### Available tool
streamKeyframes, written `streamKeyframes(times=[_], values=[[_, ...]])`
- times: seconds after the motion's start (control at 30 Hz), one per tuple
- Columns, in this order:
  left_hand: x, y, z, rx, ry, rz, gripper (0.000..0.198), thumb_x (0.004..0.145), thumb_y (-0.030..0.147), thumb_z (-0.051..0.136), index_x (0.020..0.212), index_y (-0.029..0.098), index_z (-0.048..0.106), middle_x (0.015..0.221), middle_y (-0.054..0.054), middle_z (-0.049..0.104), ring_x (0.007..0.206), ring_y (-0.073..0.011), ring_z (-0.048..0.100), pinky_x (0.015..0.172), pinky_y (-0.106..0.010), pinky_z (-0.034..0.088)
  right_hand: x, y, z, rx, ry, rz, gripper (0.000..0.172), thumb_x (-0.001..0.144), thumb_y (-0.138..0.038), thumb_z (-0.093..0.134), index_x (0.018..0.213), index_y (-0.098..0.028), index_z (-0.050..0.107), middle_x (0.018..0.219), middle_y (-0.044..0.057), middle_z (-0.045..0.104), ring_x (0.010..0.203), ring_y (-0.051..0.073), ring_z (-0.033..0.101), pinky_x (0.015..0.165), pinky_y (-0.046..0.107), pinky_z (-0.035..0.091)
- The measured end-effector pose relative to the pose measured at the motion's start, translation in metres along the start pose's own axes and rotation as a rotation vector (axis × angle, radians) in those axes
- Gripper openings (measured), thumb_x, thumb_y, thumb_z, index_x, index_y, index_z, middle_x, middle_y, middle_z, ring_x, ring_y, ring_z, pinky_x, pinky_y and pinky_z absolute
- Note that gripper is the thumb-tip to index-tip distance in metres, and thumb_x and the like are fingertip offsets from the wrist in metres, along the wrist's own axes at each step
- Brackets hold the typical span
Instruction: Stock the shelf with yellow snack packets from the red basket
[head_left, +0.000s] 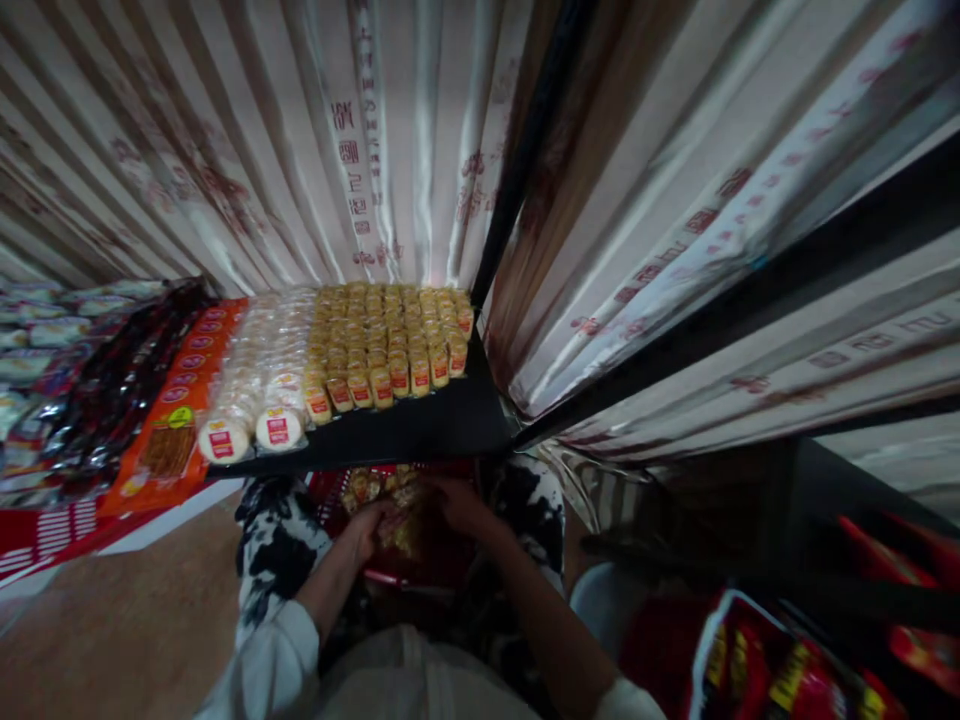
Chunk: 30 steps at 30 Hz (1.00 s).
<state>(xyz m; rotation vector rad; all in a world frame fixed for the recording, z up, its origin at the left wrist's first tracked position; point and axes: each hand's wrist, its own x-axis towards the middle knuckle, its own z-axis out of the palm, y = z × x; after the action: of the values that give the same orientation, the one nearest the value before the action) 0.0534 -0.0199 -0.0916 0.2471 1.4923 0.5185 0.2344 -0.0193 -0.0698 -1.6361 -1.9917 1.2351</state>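
Note:
A red plastic basket (442, 572) sits low between my knees, beneath the front edge of the black shelf. Several small yellow-gold wrapped snack packs (361, 490) lie in it. My left hand (375, 525) reaches in from the left, its fingers closed on a gold snack pack (406, 494). From the right comes my right hand (456, 500), with its fingers closed at the same pack's other side. Dim light and blur hide the fingertips.
The black shelf (420, 425) holds rows of gold snack packs (386, 340), round white packs (277, 428), an orange bag (169, 430) and dark packets (112, 390). Pleated printed curtains (390, 130) hang behind. Red-and-yellow bags (795, 670) stand at lower right.

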Motion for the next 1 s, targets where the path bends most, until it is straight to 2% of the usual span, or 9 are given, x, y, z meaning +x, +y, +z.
streamKeyframes(times=[0.2,0.37,0.5,0.6,0.7,0.83,0.9,1.0], values=[[-0.035,0.011,-0.015,-0.206,-0.121,-0.114,0.011,0.078,0.003,0.049,0.071,0.011,0.052,0.052,-0.002,0.061,0.049,-0.0092,0.062,0.045,-0.012,0.048,-0.018,-0.018,-0.02,-0.003,0.014,-0.223,0.045,0.074,-0.006,0.049,0.115,-0.018,0.06,0.117,0.007,0.063,0.108,0.02,0.057,0.097,0.034,0.041],[-0.056,0.02,-0.013,-0.288,-0.224,-0.17,0.015,0.081,0.007,0.048,0.067,0.013,0.049,0.042,0.0,0.055,0.041,-0.0085,0.058,0.037,-0.009,0.041,-0.028,-0.035,-0.032,-0.068,0.108,-0.223,0.029,0.079,-0.013,0.052,0.104,-0.018,0.065,0.102,0.007,0.069,0.096,0.021,0.061,0.088,0.035,0.045],[-0.07,0.03,-0.007,-0.229,-0.267,-0.127,0.016,0.086,0.019,0.047,0.071,0.014,0.049,0.04,0.001,0.053,0.036,-0.0096,0.055,0.032,-0.011,0.036,-0.032,-0.039,-0.035,-0.028,0.209,-0.212,0.027,0.081,-0.014,0.048,0.102,-0.018,0.064,0.101,0.008,0.069,0.097,0.02,0.062,0.088,0.035,0.045],[-0.081,0.041,-0.004,-0.125,-0.316,-0.045,0.024,0.088,0.031,0.044,0.071,0.015,0.046,0.042,0.001,0.054,0.035,-0.0105,0.055,0.031,-0.013,0.032,-0.034,-0.038,-0.039,0.044,0.245,-0.195,0.027,0.081,-0.017,0.046,0.101,-0.019,0.063,0.1,0.007,0.068,0.093,0.019,0.062,0.084,0.033,0.047],[-0.092,0.051,-0.004,0.001,-0.364,0.055,0.033,0.085,0.046,0.046,0.071,0.016,0.046,0.046,0.002,0.054,0.034,-0.0088,0.052,0.032,-0.014,0.029,-0.034,-0.037,-0.041,0.135,0.272,-0.139,0.028,0.08,-0.022,0.046,0.102,-0.018,0.063,0.091,0.006,0.068,0.081,0.018,0.063,0.074,0.031,0.048],[-0.107,0.064,-0.002,0.287,-0.398,0.338,0.039,0.069,0.052,0.063,0.075,0.015,0.054,0.048,0.007,0.048,0.033,-0.0035,0.04,0.034,-0.015,0.024,-0.032,-0.036,-0.04,0.315,0.305,-0.056,0.029,0.078,-0.029,0.046,0.096,-0.016,0.064,0.073,0.002,0.064,0.064,0.015,0.057,0.059,0.027,0.045],[-0.112,0.071,0.002,0.43,-0.374,0.499,0.04,0.065,0.05,0.066,0.079,0.014,0.058,0.052,0.007,0.049,0.038,-0.0035,0.039,0.038,-0.016,0.026,-0.031,-0.036,-0.038,0.412,0.32,-0.046,0.028,0.077,-0.032,0.047,0.092,-0.016,0.065,0.071,0.001,0.063,0.063,0.014,0.055,0.058,0.025,0.044],[-0.114,0.082,0.012,0.576,-0.257,0.699,0.036,0.065,0.046,0.065,0.079,0.013,0.062,0.06,0.003,0.056,0.05,-0.0069,0.048,0.047,-0.018,0.034,-0.028,-0.036,-0.036,0.571,0.33,-0.032,0.027,0.074,-0.035,0.049,0.088,-0.017,0.063,0.071,0.0,0.063,0.061,0.012,0.054,0.057,0.024,0.042]])
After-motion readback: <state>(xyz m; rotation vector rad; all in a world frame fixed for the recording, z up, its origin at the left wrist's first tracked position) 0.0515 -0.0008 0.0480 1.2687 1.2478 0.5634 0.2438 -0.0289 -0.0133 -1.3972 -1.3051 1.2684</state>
